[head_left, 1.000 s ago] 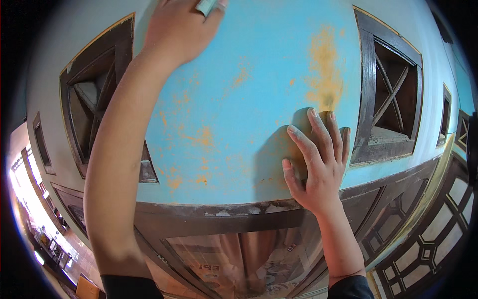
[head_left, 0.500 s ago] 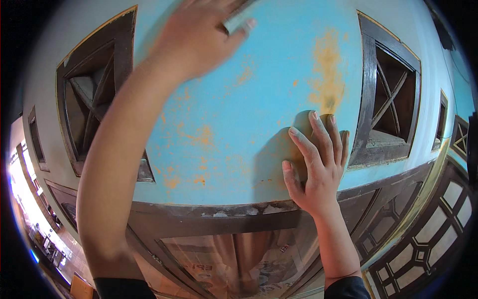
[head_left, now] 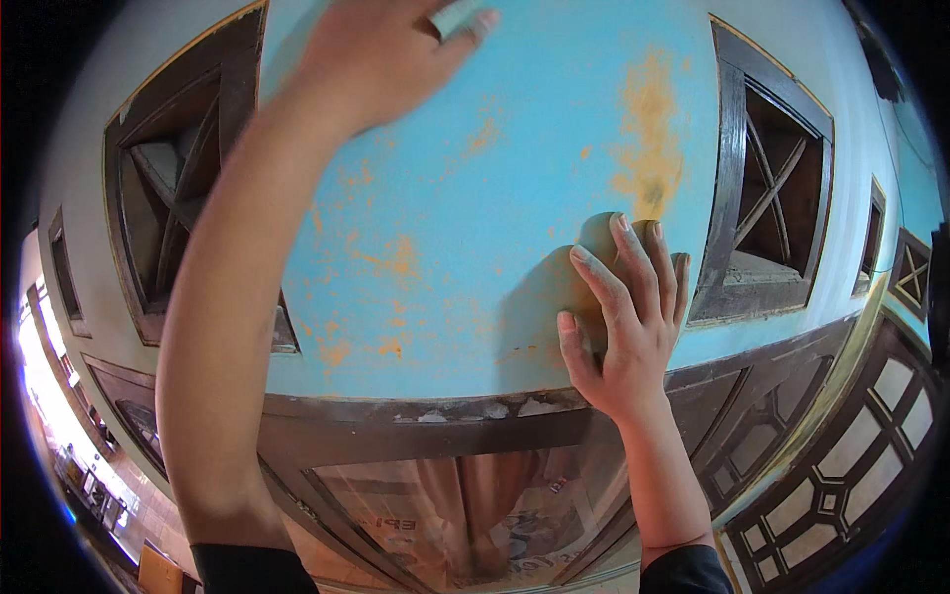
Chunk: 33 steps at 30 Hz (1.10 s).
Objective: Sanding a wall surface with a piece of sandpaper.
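High on the turquoise wall (head_left: 445, 297), my left hand (head_left: 381, 59) is closed on a pale folded sheet (head_left: 457, 16) that looks like sandpaper. The sheet shows between thumb and fingers; the other fingertips run out of the top of the picture. My right hand (head_left: 633, 327) rests against the lower right of the wall, fingers spread and stretched out, with nothing in it. Whitish dust covers its fingertips. Orange worn patches mark the paint, the largest being a tall patch (head_left: 650, 129) just above my right hand.
Dark wooden vent frames with crossed bars stand at the left (head_left: 178, 188) and right (head_left: 767, 188). Below the wall runs a brown wooden beam (head_left: 346, 426) with chipped paint, over a glass pane (head_left: 396, 505) with curtains behind. A panelled dark door (head_left: 841, 485) is at lower right.
My left hand has moved slightly up and left along the wall with the sheet. My right hand stays against the same spot, while the whole view has shifted a little.
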### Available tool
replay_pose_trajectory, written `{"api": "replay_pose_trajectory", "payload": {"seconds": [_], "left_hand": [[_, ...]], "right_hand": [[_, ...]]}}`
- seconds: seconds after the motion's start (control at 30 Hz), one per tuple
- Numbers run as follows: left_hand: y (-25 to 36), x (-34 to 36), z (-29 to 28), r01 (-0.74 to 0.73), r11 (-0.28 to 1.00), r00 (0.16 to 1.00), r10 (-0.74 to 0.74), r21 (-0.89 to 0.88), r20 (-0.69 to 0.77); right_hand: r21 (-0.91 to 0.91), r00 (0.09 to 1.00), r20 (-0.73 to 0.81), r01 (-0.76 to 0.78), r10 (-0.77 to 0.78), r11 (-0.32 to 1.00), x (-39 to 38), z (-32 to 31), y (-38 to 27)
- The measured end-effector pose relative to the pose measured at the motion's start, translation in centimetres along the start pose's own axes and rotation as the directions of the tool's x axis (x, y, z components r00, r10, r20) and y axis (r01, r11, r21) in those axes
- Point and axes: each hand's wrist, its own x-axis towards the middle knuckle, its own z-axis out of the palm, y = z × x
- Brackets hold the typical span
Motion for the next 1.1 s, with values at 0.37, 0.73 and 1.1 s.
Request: {"api": "replay_pose_trajectory", "payload": {"seconds": [0.37,0.73,1.1], "left_hand": [[3.7,-9.2,4.6,-0.419,0.897,0.895,0.382,-0.14,-0.232],[-2.1,-6.3,3.8,-0.062,0.986,0.981,0.031,-0.152,-0.193],[7.0,-18.4,5.9,-0.584,0.783,0.805,0.592,-0.214,-0.035]], "right_hand": [[-0.012,1.0,0.015,-0.007,0.007,1.0,-0.3,-0.4,0.0],[0.008,1.0,-0.011,-0.002,0.002,1.0,-0.1,-0.1,-0.6],[0.156,0.985,-0.175,0.012,0.016,0.988,-1.1,0.4,1.6]]}}
